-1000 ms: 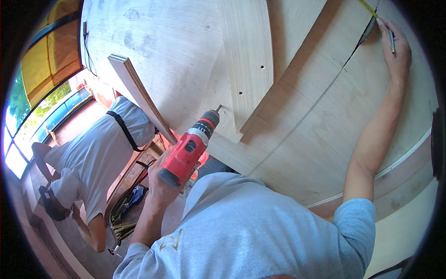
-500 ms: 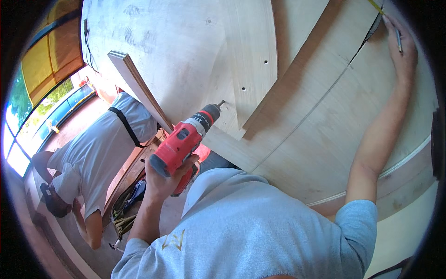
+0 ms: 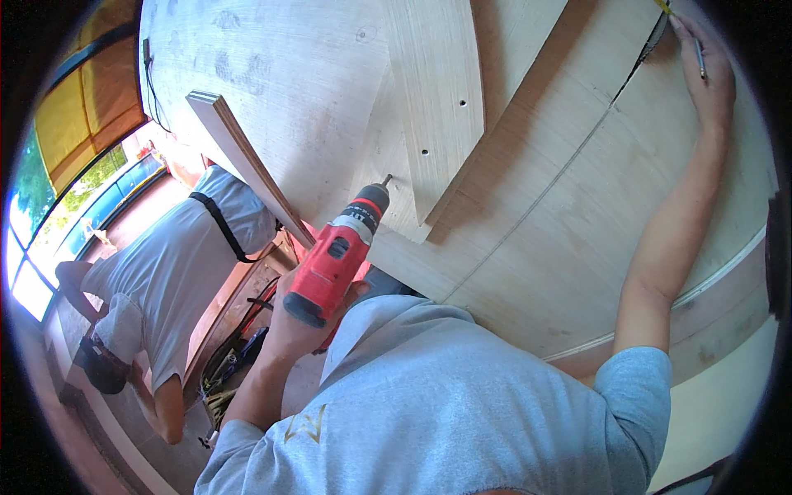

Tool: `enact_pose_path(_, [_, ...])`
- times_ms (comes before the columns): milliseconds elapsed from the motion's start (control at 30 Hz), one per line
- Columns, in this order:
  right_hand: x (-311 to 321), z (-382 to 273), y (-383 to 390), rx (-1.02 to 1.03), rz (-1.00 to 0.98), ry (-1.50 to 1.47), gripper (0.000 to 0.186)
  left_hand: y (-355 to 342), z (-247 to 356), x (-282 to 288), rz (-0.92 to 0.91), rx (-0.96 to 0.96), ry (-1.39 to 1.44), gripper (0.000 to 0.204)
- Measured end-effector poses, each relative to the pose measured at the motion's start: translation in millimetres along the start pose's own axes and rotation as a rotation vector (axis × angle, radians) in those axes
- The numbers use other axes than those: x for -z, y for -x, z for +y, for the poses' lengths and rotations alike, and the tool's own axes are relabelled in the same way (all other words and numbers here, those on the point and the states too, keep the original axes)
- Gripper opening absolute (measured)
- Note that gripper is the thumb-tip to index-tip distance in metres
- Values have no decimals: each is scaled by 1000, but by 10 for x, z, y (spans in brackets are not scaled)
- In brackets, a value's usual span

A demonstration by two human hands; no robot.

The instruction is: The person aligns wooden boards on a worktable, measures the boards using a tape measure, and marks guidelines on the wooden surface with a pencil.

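- co-worker [image 3: 157,280], left side, bent over, pale grey shirt
- black strap [image 3: 219,224] round co-worker's waist
- orange-yellow panel [image 3: 91,115] upper left, dark bar [image 3: 101,45] across it
- bright opening below panel, greenery [image 3: 101,183] outside, long blue thing [image 3: 101,221], kind unclear
- black cable [image 3: 154,103] just right of panel, loose curve
- plywood plank [image 3: 247,161], tilted, layered edge showing, beside co-worker
- jumbled cords and gear [image 3: 227,367] on floor [image 3: 186,452], lower left, partly hidden
- dark object [image 3: 777,256], right rim, cut off, can't identify
- dark strip [image 3: 701,476] bottom right corner
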State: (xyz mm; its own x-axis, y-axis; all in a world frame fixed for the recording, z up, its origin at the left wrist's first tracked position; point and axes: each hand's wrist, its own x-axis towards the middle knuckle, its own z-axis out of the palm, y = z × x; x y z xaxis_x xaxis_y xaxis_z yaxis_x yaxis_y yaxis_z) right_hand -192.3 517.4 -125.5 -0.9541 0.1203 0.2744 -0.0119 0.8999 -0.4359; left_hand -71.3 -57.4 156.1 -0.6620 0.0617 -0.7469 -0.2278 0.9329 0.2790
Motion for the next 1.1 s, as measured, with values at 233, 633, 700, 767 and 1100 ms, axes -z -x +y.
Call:
enact_pose_path(233, [-26,-460,-146,21,209,-68,17,1,-33,9,33,100,165,35])
enact_pose_path(633, [-5,-484,-140,45,246,-92,18,-60,21,222,-50,212,122,52])
enact_pose_path(700, [-1,-477,-127,42,244,-91,18,-53,59,224,-31,168,0,48])
enact_pose_path(767, [-13,-465,-124,39,243,-93,19,-70,56,241,-38,181,39,48])
enact_pose_path(1100, [3,-494,-135,47,246,-122,19,-40,69,275,-41,203,45,43])
